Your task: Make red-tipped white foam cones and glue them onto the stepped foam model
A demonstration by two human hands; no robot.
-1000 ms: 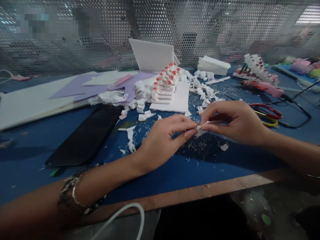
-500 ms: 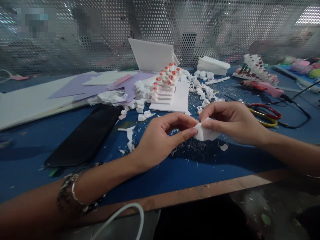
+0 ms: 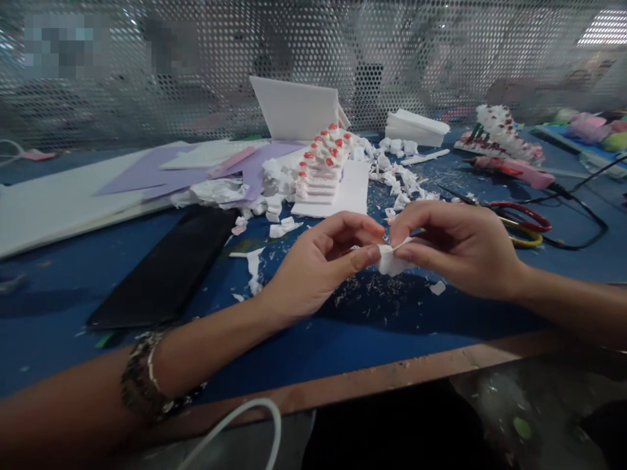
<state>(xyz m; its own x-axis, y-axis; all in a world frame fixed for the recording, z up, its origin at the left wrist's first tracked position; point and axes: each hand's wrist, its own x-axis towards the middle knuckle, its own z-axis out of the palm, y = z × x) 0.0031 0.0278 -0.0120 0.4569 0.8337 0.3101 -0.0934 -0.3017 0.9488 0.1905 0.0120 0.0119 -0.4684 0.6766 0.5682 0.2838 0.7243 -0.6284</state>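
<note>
A small piece of white paper (image 3: 392,262), soft like tissue, is held above the table between both my hands. My left hand (image 3: 326,264) pinches its left edge between thumb and fingers. My right hand (image 3: 453,245) grips the top right part with thumb and forefinger, hiding some of it. Behind the hands stands a stepped white foam model (image 3: 321,173) topped with red dabs, on a white foam base (image 3: 355,186). White scraps (image 3: 392,176) lie scattered around it.
To the left are a black phone-like slab (image 3: 166,274) and purple sheets (image 3: 142,173) on white boards. On the right lie scissors (image 3: 526,225) with red and yellow handles, a pink glue gun (image 3: 519,171) and its black cord. A perforated metal screen (image 3: 220,78) closes the back.
The white paper is now more folded and bunched, showing less of its flat face. My right fingers have shifted slightly left and over it; the left forefinger has lifted a little.
</note>
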